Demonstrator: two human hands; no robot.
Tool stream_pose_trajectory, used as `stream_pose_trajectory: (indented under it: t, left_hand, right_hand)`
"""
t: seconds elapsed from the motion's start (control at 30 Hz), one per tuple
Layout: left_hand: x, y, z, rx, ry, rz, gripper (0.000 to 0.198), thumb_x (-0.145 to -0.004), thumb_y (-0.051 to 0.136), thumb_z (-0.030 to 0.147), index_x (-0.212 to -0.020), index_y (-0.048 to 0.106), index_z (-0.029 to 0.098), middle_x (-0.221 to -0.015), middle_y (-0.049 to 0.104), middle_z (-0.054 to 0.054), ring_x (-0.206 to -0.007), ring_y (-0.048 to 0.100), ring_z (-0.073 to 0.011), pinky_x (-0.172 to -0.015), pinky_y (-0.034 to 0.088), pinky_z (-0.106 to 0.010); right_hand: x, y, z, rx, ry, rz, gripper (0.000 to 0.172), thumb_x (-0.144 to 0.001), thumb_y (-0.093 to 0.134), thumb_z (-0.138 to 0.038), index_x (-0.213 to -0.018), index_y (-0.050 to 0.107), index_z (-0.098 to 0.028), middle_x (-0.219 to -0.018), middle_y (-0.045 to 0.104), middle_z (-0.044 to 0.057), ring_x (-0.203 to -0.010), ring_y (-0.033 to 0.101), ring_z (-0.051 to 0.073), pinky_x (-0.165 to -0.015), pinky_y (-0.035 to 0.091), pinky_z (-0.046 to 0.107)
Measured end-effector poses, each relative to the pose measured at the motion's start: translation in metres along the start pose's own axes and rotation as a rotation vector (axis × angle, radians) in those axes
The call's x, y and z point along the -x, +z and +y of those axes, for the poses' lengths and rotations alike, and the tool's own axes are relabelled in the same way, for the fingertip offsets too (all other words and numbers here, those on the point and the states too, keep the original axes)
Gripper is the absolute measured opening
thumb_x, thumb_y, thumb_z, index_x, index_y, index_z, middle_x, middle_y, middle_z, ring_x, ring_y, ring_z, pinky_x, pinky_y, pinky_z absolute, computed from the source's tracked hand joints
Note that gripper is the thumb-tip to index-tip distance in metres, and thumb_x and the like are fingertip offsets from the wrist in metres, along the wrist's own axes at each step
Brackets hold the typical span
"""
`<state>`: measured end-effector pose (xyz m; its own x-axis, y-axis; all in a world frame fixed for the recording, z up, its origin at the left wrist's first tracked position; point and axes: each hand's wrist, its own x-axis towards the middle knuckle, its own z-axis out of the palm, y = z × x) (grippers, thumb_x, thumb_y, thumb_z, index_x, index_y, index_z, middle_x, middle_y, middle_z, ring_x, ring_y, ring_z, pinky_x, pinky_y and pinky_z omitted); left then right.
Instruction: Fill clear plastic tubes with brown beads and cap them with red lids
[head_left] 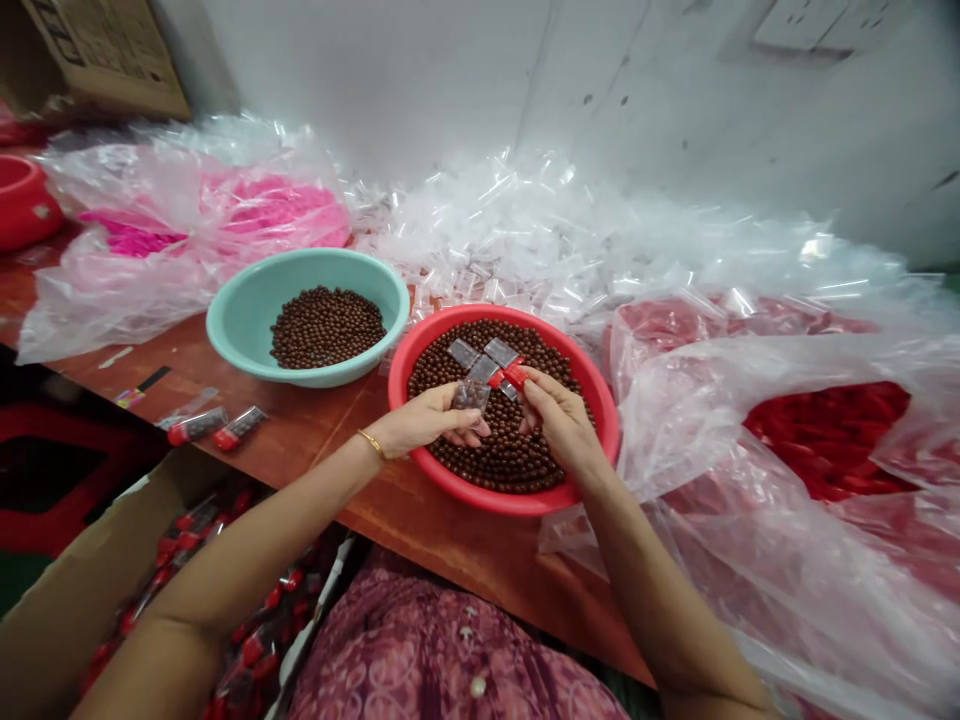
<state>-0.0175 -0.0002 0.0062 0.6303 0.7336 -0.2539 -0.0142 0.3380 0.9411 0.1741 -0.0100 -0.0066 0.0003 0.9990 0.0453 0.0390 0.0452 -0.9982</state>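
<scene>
A red tub [28, 205] sits at the left end of the reddish-brown worktop [427, 510], with a cardboard box [124, 55] behind it at the back left corner. Next comes a clear plastic bag [64, 310] of bright pink pieces [277, 212]. Two red-capped clear tubes [240, 428] filled with dark balls lie by the front edge; below that edge, an open carton [71, 590] holds many more. A turquoise basin [225, 325], partly filled with brown balls [328, 328], stands left of the middle.

Near the front edge, the left hand [424, 418] has its grip closed on a clear container [471, 396] with brown balls inside, over the red basin [499, 500] of brown balls. The right hand [559, 415] pinches a red cap [516, 375] there; whether it is joined to the clear containers [463, 353] beside it cannot be told. Heaped clear plastic containers [517, 230] line the back edge. At the right end, an opened clear bag [697, 400] holds red pieces [829, 435].
</scene>
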Motion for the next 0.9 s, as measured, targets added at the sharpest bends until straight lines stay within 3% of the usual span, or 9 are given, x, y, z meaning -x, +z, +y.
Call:
stream_pose_trajectory:
  t: [0.17, 0.4, 0.5, 0.6, 0.7, 0.8, 0.9]
  left_hand:
    - [-0.005, 0.003, -0.002, 0.09, -0.02, -0.059, 0.037, -0.071, 0.067, 0.043, -0.087, 0.048, 0.014, -0.077, 0.066, -0.002, -0.053, 0.06, -0.007, -0.054, 0.044, -0.019]
    - [-0.009, 0.008, -0.004, 0.027, 0.039, -0.015, 0.031, -0.075, 0.064, 0.037, -0.086, 0.048, 0.014, -0.074, 0.063, 0.0, -0.049, 0.055, -0.0042, -0.049, 0.038, -0.016]
    - [-0.008, 0.009, -0.003, 0.005, 0.038, -0.073, 0.029, -0.075, 0.062, 0.038, -0.082, 0.048, 0.013, -0.068, 0.06, 0.001, -0.045, 0.05, -0.0039, -0.048, 0.039, -0.017]
    - [-0.008, 0.008, -0.003, 0.027, 0.042, -0.117, 0.029, -0.075, 0.061, 0.038, -0.079, 0.047, 0.014, -0.065, 0.059, 0.001, -0.046, 0.05, -0.0046, -0.047, 0.04, -0.017]
    - [-0.007, 0.006, -0.003, 0.044, 0.047, -0.138, 0.028, -0.074, 0.061, 0.037, -0.08, 0.047, 0.014, -0.064, 0.059, 0.001, -0.048, 0.051, -0.0054, -0.047, 0.042, -0.017]
    - [-0.007, 0.005, -0.004, 0.055, 0.04, -0.16, 0.027, -0.072, 0.061, 0.036, -0.081, 0.049, 0.014, -0.063, 0.058, 0.001, -0.05, 0.052, -0.0063, -0.047, 0.043, -0.017]
    - [-0.006, 0.005, -0.003, 0.047, 0.011, -0.184, 0.025, -0.073, 0.06, 0.034, -0.081, 0.049, 0.014, -0.06, 0.057, 0.002, -0.048, 0.051, -0.0066, -0.045, 0.042, -0.017]
  right_hand:
    - [-0.002, 0.004, 0.001, 0.032, -0.005, 0.012, 0.041, -0.076, 0.058, -0.047, -0.105, 0.062, -0.018, -0.054, 0.043, -0.006, -0.042, 0.038, 0.008, -0.039, 0.037, 0.022]
    - [0.001, 0.0, 0.004, 0.094, -0.047, 0.002, 0.04, -0.079, 0.055, -0.045, -0.109, 0.062, -0.02, -0.055, 0.047, -0.005, -0.043, 0.04, 0.008, -0.042, 0.04, 0.023]
    - [0.002, -0.001, 0.002, 0.218, -0.136, -0.048, 0.035, -0.083, 0.052, -0.04, -0.111, 0.062, -0.023, -0.081, 0.062, 0.001, -0.054, 0.049, 0.01, -0.05, 0.044, 0.024]
    - [-0.002, -0.001, -0.006, 0.321, -0.204, -0.078, 0.03, -0.082, 0.053, -0.035, -0.108, 0.063, -0.023, -0.103, 0.064, 0.004, -0.072, 0.056, 0.013, -0.059, 0.046, 0.025]
    - [-0.008, -0.001, -0.017, 0.279, -0.111, -0.134, 0.033, -0.076, 0.059, -0.034, -0.105, 0.062, -0.02, -0.094, 0.065, 0.003, -0.061, 0.053, 0.01, -0.05, 0.043, 0.022]
    - [-0.013, -0.001, -0.026, 0.172, 0.056, -0.28, 0.037, -0.069, 0.062, -0.033, -0.103, 0.061, -0.018, -0.079, 0.062, -0.001, -0.044, 0.042, 0.005, -0.039, 0.036, 0.02]
    - [-0.015, 0.001, -0.027, 0.137, 0.077, -0.364, 0.031, -0.066, 0.059, -0.029, -0.095, 0.062, -0.018, -0.071, 0.06, -0.003, -0.043, 0.042, 0.005, -0.04, 0.036, 0.02]
